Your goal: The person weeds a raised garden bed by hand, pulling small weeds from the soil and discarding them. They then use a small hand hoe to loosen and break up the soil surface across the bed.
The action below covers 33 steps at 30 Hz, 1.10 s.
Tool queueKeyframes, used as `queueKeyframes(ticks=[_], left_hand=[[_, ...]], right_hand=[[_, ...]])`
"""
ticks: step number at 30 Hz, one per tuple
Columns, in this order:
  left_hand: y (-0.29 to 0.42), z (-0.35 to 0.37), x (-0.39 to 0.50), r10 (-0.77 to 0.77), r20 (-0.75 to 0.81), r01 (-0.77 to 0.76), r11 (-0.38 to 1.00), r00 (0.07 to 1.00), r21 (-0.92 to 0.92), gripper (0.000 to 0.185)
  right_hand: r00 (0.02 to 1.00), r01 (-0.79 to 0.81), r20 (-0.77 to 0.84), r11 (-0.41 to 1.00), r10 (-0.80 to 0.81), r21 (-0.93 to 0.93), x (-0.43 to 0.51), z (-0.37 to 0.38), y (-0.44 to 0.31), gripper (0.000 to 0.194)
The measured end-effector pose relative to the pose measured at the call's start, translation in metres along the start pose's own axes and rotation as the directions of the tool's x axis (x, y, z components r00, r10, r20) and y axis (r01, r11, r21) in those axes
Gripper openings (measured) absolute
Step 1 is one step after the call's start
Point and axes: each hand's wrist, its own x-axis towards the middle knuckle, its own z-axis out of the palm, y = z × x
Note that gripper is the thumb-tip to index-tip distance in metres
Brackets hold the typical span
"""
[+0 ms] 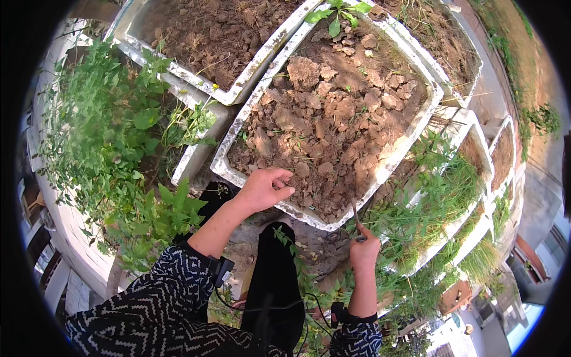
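Note:
Before me stands a white foam planter box [415, 127] filled with broken, cloddy brown soil [325, 129]. My left hand [267, 187] hovers at its near left rim, thumb and fingers apart, with nothing seen in it. Around the dark handle of a narrow metal hand tool [355, 213] my right hand [366, 250] is closed, just outside the near right rim. The tool's thin shaft points toward the box edge, and I cannot tell its exact kind. A large clod [303, 72] lies toward the back left, and a leafy green plant [335, 20] grows at the far corner.
Another soil-filled foam box [256, 73] adjoins at the upper left, and one [473, 58] at the upper right. Leafy plants [102, 134] crowd the left. Grass and weeds [446, 187] fill boxes on the right. Black cables [263, 309] hang across my legs.

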Motion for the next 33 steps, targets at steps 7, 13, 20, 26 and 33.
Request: queueKeyframes(ticks=[7,13,20,26,33], left_hand=[[0.002,-0.002,-0.003,0.039,-0.011,-0.038,0.999,0.999,0.028,0.042],[0.001,-0.007,-0.001,-0.009,-0.011,0.009,0.999,1.0,-0.033,0.04],[0.0,-0.002,0.002,0.042,-0.042,-0.043,0.999,0.998,-0.025,0.041],[0.0,0.002,-0.004,0.037,-0.02,-0.038,0.999,0.999,-0.022,0.042],[0.001,0.002,-0.002,0.009,0.005,-0.009,0.999,1.0,0.038,0.041]], right_hand=[[0.986,-0.165,0.111,0.693,0.123,0.702,0.095,0.039,-0.034,0.046],[0.996,0.036,-0.089,0.968,-0.014,0.249,-0.021,-0.005,-0.022,0.047],[0.971,0.058,-0.237,0.993,-0.033,0.098,0.058,0.02,-0.063,0.037],[0.942,0.182,-0.244,0.963,-0.229,-0.199,0.075,0.063,-0.055,0.04],[0.919,0.283,-0.132,0.857,-0.37,-0.431,-0.013,0.015,-0.007,0.04]])
